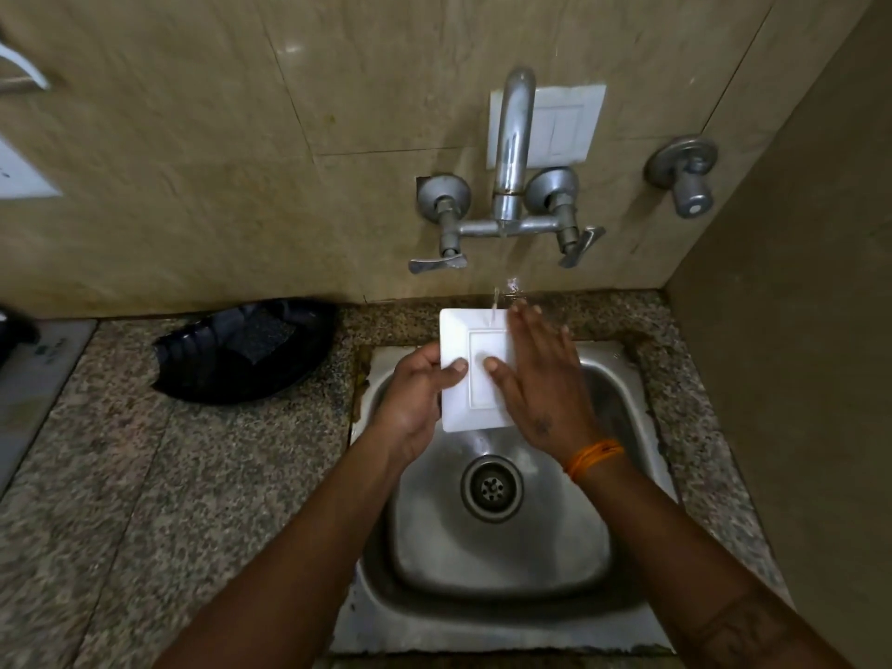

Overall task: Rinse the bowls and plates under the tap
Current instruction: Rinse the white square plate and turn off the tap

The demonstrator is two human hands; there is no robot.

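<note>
A white square plate is held over the steel sink, under the running stream of the tap. My left hand grips the plate's left edge, thumb on top. My right hand lies flat on the plate's right side with straight fingers, covering that edge. Water strikes the plate's far rim near my right fingertips.
A black dish with a dark scrub pad in it sits on the granite counter left of the sink. Two lever handles flank the tap; a separate valve is on the wall at right. A side wall closes the right.
</note>
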